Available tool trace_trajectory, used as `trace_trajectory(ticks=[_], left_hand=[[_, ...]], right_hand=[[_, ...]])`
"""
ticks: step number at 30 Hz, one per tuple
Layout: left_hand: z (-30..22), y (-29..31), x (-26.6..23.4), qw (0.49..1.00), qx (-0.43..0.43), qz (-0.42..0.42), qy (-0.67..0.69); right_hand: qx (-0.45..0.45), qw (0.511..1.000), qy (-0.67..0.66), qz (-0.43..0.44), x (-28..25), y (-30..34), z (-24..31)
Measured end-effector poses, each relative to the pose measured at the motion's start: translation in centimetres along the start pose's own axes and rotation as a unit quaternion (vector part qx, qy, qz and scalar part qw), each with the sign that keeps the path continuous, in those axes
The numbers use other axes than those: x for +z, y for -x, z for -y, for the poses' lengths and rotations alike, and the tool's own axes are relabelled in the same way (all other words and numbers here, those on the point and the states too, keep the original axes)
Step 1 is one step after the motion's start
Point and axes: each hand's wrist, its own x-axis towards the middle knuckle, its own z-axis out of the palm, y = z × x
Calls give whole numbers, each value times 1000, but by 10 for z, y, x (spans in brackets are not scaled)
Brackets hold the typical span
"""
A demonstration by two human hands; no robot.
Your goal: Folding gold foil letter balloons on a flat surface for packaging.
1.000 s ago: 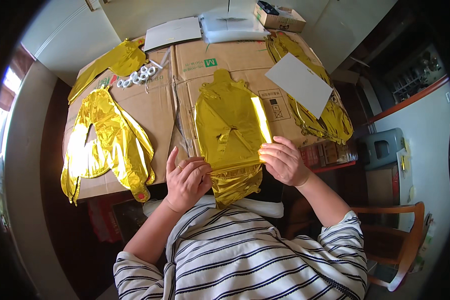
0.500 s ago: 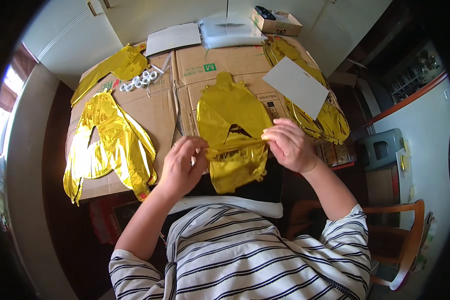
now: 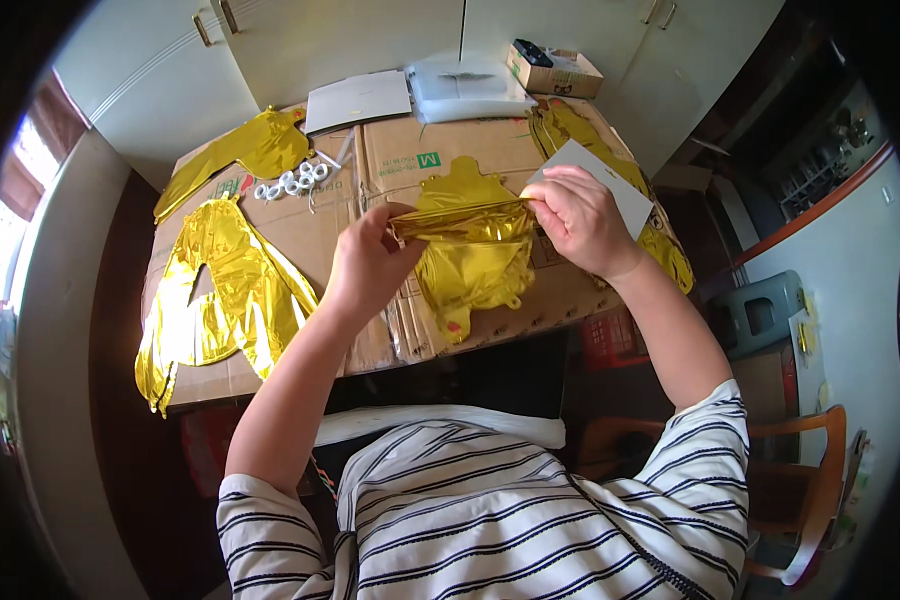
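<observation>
Between my hands a flat gold foil balloon [image 3: 475, 265] is drawn taut along a crosswise fold, its lower part draping onto the cardboard and its far end lying beyond the fold. My left hand [image 3: 367, 257] pinches the fold's left end. At its right end the thumb and fingers of my right hand [image 3: 580, 222] are closed on the foil. Partly behind my right hand is a grey-white card [image 3: 625, 200], lying on a stack of gold foil balloons [image 3: 667, 258]. Another gold foil balloon [image 3: 232, 280] is spread out to the left, shining in the light.
Flattened cardboard [image 3: 300, 235] covers the table. At the back left are another gold foil balloon [image 3: 245, 148] and several small white ribbon rolls [image 3: 292, 182]. Along the back stand a white sheet stack [image 3: 358, 100], clear plastic bags [image 3: 470, 92] and a small box [image 3: 560, 75]. A wooden chair [image 3: 815, 500] is at right.
Both hands have moved away from me, carrying the pinched fold up over the far part of the balloon. The near end has slid from the table edge onto the cardboard.
</observation>
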Motion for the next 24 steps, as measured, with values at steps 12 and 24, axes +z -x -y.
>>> trace_trajectory(ticks=[12, 24], left_hand=[[27, -10, -4, 836, 488, -196, -153], [44, 52, 1, 941, 314, 35, -120]], right_hand=[[-234, 962, 140, 10, -16, 23, 8], [-238, 965, 65, 93, 26, 99, 20]])
